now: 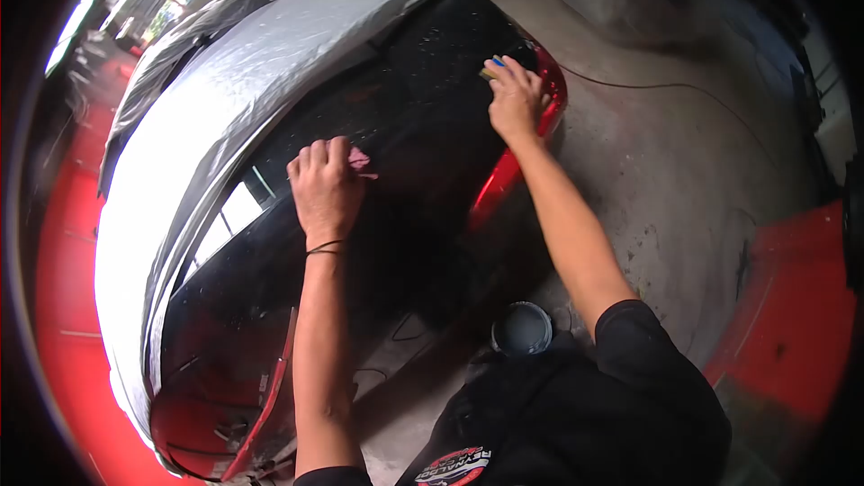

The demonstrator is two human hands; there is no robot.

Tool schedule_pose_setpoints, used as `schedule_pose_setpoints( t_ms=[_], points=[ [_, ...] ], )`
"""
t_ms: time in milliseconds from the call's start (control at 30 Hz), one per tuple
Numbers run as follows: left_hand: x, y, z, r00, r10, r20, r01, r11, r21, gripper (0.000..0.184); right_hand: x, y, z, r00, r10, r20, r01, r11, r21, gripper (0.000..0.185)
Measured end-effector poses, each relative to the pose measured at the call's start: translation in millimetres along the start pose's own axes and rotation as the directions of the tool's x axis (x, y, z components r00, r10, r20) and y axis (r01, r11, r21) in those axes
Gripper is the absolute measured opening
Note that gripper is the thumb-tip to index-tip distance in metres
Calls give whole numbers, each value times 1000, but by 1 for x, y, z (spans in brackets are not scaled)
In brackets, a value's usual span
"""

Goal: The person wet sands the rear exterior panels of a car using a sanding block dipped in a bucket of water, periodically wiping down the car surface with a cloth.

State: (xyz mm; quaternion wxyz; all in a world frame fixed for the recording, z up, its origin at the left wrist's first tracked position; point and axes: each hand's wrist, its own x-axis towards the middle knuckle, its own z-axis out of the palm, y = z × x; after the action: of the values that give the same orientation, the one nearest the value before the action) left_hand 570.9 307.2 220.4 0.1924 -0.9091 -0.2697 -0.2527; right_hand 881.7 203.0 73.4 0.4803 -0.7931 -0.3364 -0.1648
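The left hand (326, 182) curls into a loose fist; the right hand (516, 99) lies farther right, fingers bent.

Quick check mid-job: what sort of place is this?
Probably a car body or paint shop: there's a glossy black-and-red car body within hands' reach, pale sheeting draped alongside its dark surface, and a bucket on the stained floor.
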Motion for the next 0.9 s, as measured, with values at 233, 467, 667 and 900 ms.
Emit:
schedule_pose_setpoints(
  t_ms=[233,467,667,900],
  points=[
    [0,1,-2,999,-4,37,3,1000,15,40,-51,-19,-26,980,-176,89,181,982,-49,43],
    [2,3,2,1000,-5,13,5,1000,5,32,70,72,10,997,-15,70,28,980,-199,40],
    [4,2,1,1000,4,12,-4,1000,15,33,48,41,9,997,-8,75,26,970,-243,39],
    [0,0,-1,999,-15,49,14,1000,13,36,69,55,20,998,-66,-11,59,950,-308,32]
  ],
)
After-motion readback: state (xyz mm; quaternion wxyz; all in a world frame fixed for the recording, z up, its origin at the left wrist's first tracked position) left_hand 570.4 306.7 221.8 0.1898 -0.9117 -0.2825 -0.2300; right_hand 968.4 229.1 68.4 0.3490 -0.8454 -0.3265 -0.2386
